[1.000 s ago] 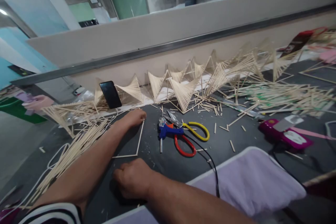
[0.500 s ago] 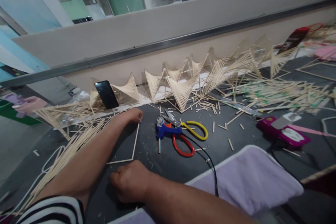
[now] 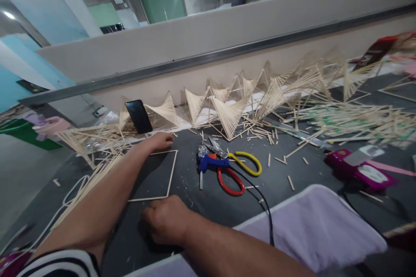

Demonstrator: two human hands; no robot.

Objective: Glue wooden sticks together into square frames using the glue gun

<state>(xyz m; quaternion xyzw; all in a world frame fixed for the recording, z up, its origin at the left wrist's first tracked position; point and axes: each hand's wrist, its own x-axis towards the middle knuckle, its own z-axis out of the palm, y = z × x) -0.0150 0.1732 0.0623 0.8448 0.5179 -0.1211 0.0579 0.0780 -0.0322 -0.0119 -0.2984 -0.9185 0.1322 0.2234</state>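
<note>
Head view. A frame of thin wooden sticks [image 3: 172,174] lies flat on the dark table [image 3: 312,175], two corners visible and its left part hidden behind the left forearm. The left hand [image 3: 163,140] is just beyond the frame's far stick, fingers curled; whether its grip pinches anything cannot be told. The right hand [image 3: 169,220] is near the closer corner, fingers bent inward; what lies within its grip is hidden. To the right of the frame, a blue glue gun [image 3: 209,162] overlaps scissors [image 3: 218,149] with red and yellow handles. Beyond, a black smartphone [image 3: 139,117] stands tilted beside a row of fanned stick structures [image 3: 229,117].
</note>
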